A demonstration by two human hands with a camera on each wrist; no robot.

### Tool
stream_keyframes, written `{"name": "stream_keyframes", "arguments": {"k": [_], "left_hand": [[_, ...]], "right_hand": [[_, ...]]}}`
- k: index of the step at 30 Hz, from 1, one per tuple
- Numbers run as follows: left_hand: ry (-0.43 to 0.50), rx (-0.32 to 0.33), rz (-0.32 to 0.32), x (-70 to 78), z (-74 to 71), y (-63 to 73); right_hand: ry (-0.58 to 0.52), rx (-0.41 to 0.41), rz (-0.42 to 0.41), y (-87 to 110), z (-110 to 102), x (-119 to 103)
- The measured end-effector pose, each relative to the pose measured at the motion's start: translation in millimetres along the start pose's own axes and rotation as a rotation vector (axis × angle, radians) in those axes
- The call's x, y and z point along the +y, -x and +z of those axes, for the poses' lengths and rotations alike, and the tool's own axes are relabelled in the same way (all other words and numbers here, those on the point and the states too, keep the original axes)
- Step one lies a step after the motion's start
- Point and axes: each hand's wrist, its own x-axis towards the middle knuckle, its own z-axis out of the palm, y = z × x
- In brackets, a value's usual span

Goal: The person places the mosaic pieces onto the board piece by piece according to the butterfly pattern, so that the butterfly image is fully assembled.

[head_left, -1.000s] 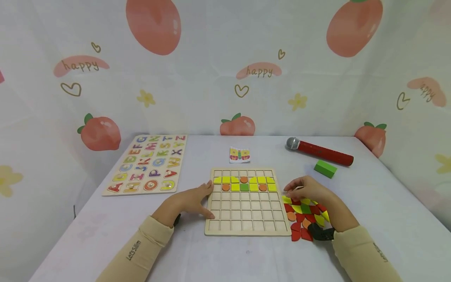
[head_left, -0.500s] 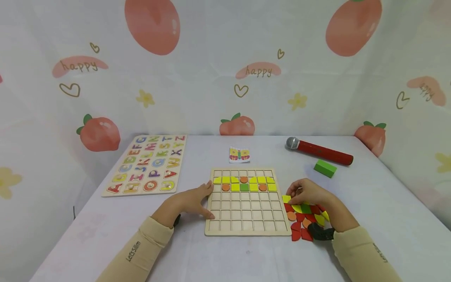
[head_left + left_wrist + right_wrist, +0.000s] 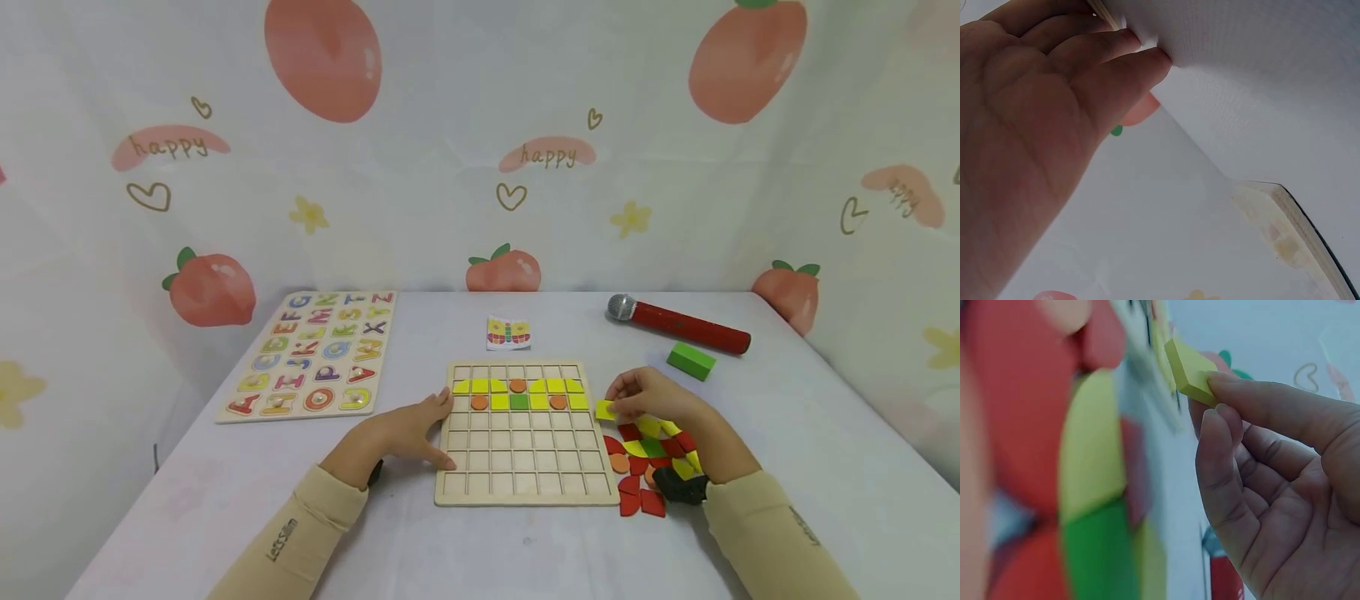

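Between thumb and fingers my right hand pinches a yellow square tile, held just off the right edge of the wooden grid board. My left hand rests along the board's left edge, fingers spread, thumb on its rim. Two rows near the top of the board hold yellow tiles, orange discs and a green square; the lower cells are bare wood. Beneath my right hand lies a loose pile of red, yellow, green and orange pieces, partly hidden by the hand and wrist.
A small picture card with a butterfly pattern lies behind the board. The alphabet puzzle board is at the left. Toward the back right are a red microphone and a green block.
My right hand has taken the yellow square tile from the pile and lifted it slightly up and toward the board. My left hand stays on the board's edge.
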Motion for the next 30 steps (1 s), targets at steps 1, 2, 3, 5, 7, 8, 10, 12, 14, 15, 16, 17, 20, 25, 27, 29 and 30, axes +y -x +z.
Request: {"name": "stream_keyframes", "arguments": {"k": [1, 2, 3, 5, 7, 8, 10, 12, 14, 15, 16, 17, 20, 25, 27, 29, 30], "left_hand": [[-0.003, 0.002, 0.000, -0.7, 0.2, -0.3], [-0.006, 0.003, -0.001, -1.1, 0.3, -0.3], [-0.006, 0.004, -0.002, -1.4, 0.5, -0.4], [-0.007, 0.004, -0.004, -2.0, 1.1, -0.7], [-0.006, 0.001, -0.004, -1.7, 1.2, -0.8], [-0.007, -0.001, -0.004, -1.4, 1.1, -0.6], [-0.016, -0.004, -0.007, -0.9, 0.9, -0.5], [-0.030, -0.007, -0.008, -0.3, 0.5, -0.4], [-0.041, -0.007, -0.012, -0.2, 0.5, -0.9], [-0.047, -0.008, -0.012, -0.3, 0.6, -1.3], [-0.052, -0.009, -0.012, -0.1, 0.6, -1.6], [-0.051, -0.011, -0.010, 0.0, 0.5, -1.8], [-0.053, -0.016, -0.005, -0.1, 0.4, -1.9], [-0.031, -0.018, 0.002, -1.6, -0.2, -1.7], [-0.017, -0.014, 0.003, -2.3, -0.3, -1.7], [-0.009, -0.009, 0.007, -2.8, -0.2, -1.7], [-0.008, -0.005, 0.008, -2.9, -0.1, -1.8]], "right_hand": [[-0.003, -0.004, -0.009, -2.2, 0, -3], [-0.005, -0.009, -0.016, -4.5, 1, -5], [-0.007, -0.011, -0.023, -7.0, 2, -8], [-0.007, -0.014, -0.031, -12.6, 6, -15], [-0.007, -0.019, -0.041, -19.3, 10, -22], [-0.009, -0.023, -0.049, -22.9, 13, -26], [-0.017, -0.033, -0.062, -31.3, 19, -34], [-0.026, -0.046, -0.075, -40.2, 27, -42], [-0.038, -0.054, -0.077, -48.6, 35, -52], [-0.046, -0.059, -0.077, -52.8, 40, -56], [-0.054, -0.064, -0.079, -56.1, 44, -60], [-0.061, -0.069, -0.087, -59.2, 49, -65], [-0.086, -0.081, -0.115, -67.0, 63, -77], [-0.100, -0.091, -0.149, -79.9, 86, -92], [-0.103, -0.091, -0.148, -85.8, 95, -97], [-0.104, -0.091, -0.146, -91.5, 103, -101], [-0.109, -0.092, -0.148, -94.0, 106, -103]]}}
